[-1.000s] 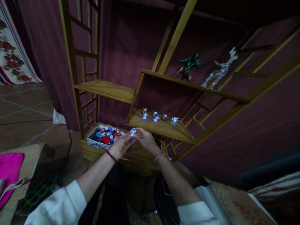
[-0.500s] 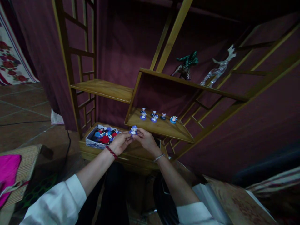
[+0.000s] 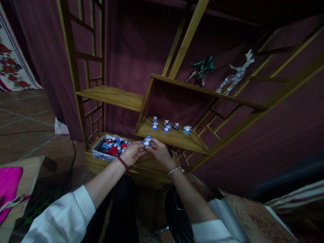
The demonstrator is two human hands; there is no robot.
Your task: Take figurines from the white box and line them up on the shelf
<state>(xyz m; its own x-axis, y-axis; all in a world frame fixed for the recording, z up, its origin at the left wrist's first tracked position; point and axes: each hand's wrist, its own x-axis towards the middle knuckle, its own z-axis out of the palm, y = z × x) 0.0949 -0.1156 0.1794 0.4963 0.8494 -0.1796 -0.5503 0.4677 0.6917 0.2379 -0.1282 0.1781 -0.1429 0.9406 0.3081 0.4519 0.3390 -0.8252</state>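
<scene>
A small purple-and-white figurine (image 3: 147, 140) is pinched between the fingertips of my left hand (image 3: 133, 153) and my right hand (image 3: 160, 152). Both hands are closed on it, just in front of the low wooden shelf (image 3: 177, 140). On that shelf stand two similar purple figurines, one at the left (image 3: 154, 125) and one beside it (image 3: 166, 128). Behind and right of them are several dark-based figurines (image 3: 176, 126). A blue-based figurine (image 3: 187, 129) is at the right end. Left of my hands, an open box (image 3: 101, 156) holds a jumble of red, blue and black figurines.
Above, a green-cloaked statuette (image 3: 202, 69) and a clear glass-like statuette (image 3: 235, 76) stand on the upper shelf. A bare wooden ledge (image 3: 113, 96) lies to the left. A black stool (image 3: 177, 216) is below my right arm; a woven mat with pink cloth (image 3: 10, 185) lies far left.
Both hands have shifted slightly right with the figurine, which has tilted and turned a little between the fingers. The figurines on the shelf and the box have stayed put.
</scene>
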